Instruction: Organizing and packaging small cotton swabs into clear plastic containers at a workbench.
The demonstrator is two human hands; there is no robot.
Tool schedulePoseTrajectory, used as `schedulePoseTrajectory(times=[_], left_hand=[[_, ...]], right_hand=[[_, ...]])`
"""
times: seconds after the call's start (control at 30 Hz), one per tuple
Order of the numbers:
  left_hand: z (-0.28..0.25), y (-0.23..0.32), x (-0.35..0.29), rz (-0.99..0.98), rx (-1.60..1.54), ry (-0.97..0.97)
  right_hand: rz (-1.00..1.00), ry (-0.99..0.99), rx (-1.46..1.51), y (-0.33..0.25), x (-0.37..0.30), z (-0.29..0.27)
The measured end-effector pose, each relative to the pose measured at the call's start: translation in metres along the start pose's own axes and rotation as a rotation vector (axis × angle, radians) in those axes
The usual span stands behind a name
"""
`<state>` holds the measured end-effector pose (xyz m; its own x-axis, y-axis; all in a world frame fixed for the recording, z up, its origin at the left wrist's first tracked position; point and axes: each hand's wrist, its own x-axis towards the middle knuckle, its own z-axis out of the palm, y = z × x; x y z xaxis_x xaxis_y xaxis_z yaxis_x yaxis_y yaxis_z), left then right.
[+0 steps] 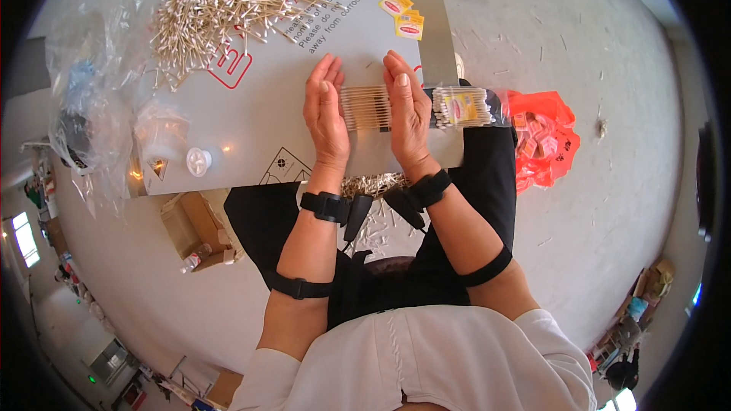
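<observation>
A flat row of wooden-stick cotton swabs lies on the grey board between my two hands. My left hand stands on edge at the left ends of the swabs, its fingers stretched out. Facing it, my right hand is upright at the right ends, fingers also straight. The swab tips are mostly hidden by the palms. Just right of my right hand lies a clear plastic bag with a bundle of cotton swabs and a yellow-and-red card inside.
A large heap of loose cotton swabs covers the board's far left. Yellow cards lie at the far right. A white round cap sits near the left, by crumpled clear plastic. A red bag hangs off the right.
</observation>
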<state>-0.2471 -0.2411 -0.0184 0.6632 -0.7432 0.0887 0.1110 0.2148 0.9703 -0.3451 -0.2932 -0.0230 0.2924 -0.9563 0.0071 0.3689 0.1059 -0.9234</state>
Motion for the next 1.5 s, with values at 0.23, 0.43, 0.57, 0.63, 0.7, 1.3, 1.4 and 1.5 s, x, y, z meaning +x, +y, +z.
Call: schedulePoseTrajectory(times=[0.23, 0.43, 0.57, 0.63, 0.7, 1.3, 1.4, 1.5], left_hand=[[-0.031, 0.008, -0.014, 0.153, 0.710, -0.039], [-0.016, 0.023, -0.029, 0.283, 1.391, -0.387], [-0.020, 0.018, -0.033, 0.215, 1.416, -0.448], [-0.019, 0.018, -0.033, 0.216, 1.407, -0.432], [-0.020, 0.017, -0.033, 0.220, 1.398, -0.416], [-0.021, 0.019, -0.033, 0.209, 1.404, -0.433], [-0.030, 0.014, -0.031, 0.199, 1.285, -0.391], [-0.038, 0.011, -0.028, 0.245, 1.072, -0.309]], right_hand=[[-0.158, -0.038, -0.587, -0.028, 0.008, -0.017], [-0.299, -0.351, -1.068, -0.036, 0.025, -0.021], [-0.399, -0.426, -1.154, -0.030, 0.028, -0.018], [-0.447, -0.470, -1.223, -0.030, 0.029, -0.015], [-0.461, -0.504, -1.258, -0.031, 0.030, -0.013], [-0.389, -0.637, -1.285, -0.088, 0.001, -0.047], [-0.366, -0.729, -1.294, -0.083, -0.028, -0.048], [-0.312, -0.785, -1.271, -0.072, -0.046, -0.042]])
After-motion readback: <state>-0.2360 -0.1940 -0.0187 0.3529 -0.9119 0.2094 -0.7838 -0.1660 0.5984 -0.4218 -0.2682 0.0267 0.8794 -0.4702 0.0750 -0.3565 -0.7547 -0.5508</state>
